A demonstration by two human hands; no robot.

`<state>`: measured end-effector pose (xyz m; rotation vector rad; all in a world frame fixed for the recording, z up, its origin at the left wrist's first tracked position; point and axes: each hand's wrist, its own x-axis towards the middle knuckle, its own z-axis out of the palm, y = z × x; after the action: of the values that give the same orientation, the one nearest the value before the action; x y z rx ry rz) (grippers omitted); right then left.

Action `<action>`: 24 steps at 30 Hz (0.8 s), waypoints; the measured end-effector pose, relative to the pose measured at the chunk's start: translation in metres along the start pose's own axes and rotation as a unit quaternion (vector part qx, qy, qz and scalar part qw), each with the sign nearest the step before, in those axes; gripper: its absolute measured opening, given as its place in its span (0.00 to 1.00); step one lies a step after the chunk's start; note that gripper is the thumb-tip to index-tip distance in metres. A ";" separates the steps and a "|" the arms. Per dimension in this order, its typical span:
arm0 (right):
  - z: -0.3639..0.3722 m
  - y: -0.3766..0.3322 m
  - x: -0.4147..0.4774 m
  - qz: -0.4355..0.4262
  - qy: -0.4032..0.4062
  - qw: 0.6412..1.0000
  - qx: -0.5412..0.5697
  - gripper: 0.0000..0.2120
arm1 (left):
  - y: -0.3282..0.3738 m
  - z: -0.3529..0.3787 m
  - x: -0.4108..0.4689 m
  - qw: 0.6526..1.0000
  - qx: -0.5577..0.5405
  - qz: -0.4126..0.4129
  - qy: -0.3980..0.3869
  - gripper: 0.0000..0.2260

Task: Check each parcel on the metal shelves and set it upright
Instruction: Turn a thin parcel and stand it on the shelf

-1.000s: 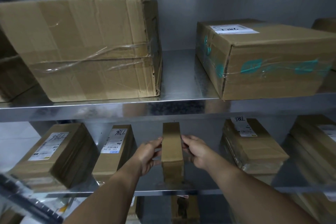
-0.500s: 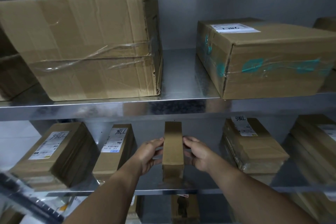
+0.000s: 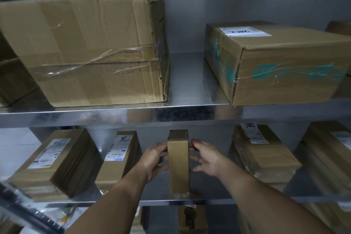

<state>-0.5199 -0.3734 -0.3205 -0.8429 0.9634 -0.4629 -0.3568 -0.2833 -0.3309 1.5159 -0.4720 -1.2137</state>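
A narrow brown parcel [image 3: 178, 161] stands upright on the lower metal shelf [image 3: 209, 200], in its middle. My left hand [image 3: 153, 159] holds the parcel's left side, thumb on the front edge and fingers curled against the side. On the other side, my right hand [image 3: 206, 157] has loose, spread fingers, and only the fingertips touch the right edge. Two labelled parcels marked 786 sit to the left, one large [image 3: 55, 163] and one slimmer [image 3: 118, 157]. Another labelled parcel [image 3: 264, 157] lies to the right.
The upper shelf [image 3: 190, 114] carries a big taped carton [image 3: 91, 51] on the left and a carton with teal tape [image 3: 281, 66] on the right, with a gap between them. More parcels [image 3: 330, 157] fill the far right of the lower shelf. Below it lie other packages [image 3: 191, 218].
My right hand has loosened its hold on the narrow parcel; its fingers have spread and the palm has drawn back a little. The parcel and my left hand have stayed in place.
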 end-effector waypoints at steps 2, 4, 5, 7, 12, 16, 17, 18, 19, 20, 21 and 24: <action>0.002 0.000 0.002 -0.008 0.004 1.000 0.004 0.10 | 0.001 0.001 0.000 1.000 -0.013 0.005 0.001 0.11; 0.002 0.002 0.002 -0.013 0.007 1.000 0.009 0.11 | 0.002 0.002 0.000 1.000 -0.018 0.008 0.000 0.11; 0.002 0.002 0.002 -0.013 0.006 1.000 0.011 0.10 | 0.002 0.002 0.001 1.000 -0.016 0.010 -0.001 0.11; 0.003 0.003 0.002 -0.015 0.006 1.000 0.013 0.08 | 0.001 0.001 0.001 1.000 -0.012 0.013 -0.007 0.12; 0.007 0.003 -0.002 -0.013 0.002 1.000 0.014 0.08 | 0.000 0.002 0.000 1.000 -0.004 0.011 -0.029 0.15; 0.004 0.003 0.004 -0.027 0.031 0.997 0.058 0.14 | 0.001 0.000 -0.002 0.999 0.014 0.001 -0.042 0.19; 0.004 0.002 0.006 -0.030 0.038 0.996 0.070 0.14 | 0.001 -0.002 -0.004 0.998 0.033 -0.001 -0.047 0.22; 0.003 0.002 0.007 -0.033 0.042 0.995 0.081 0.15 | 0.001 -0.002 -0.005 0.997 0.048 -0.005 -0.056 0.23; 0.003 0.001 0.008 -0.036 0.045 0.994 0.095 0.17 | 0.001 -0.003 -0.005 0.996 0.055 -0.012 -0.066 0.23; 0.003 0.000 0.009 -0.037 0.045 0.992 0.112 0.19 | 0.001 -0.002 -0.007 0.996 0.050 -0.020 -0.073 0.21; 0.004 0.000 0.010 -0.037 0.046 0.990 0.125 0.20 | 0.001 0.001 -0.007 0.996 0.034 -0.022 -0.074 0.18; 0.008 0.002 0.014 -0.041 0.072 0.990 0.114 0.18 | -0.003 0.007 -0.005 0.999 -0.017 -0.009 -0.026 0.12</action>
<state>-0.5058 -0.3781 -0.3266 -0.6495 0.9892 -0.6989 -0.3655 -0.2822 -0.3305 1.4658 -0.4706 -1.2706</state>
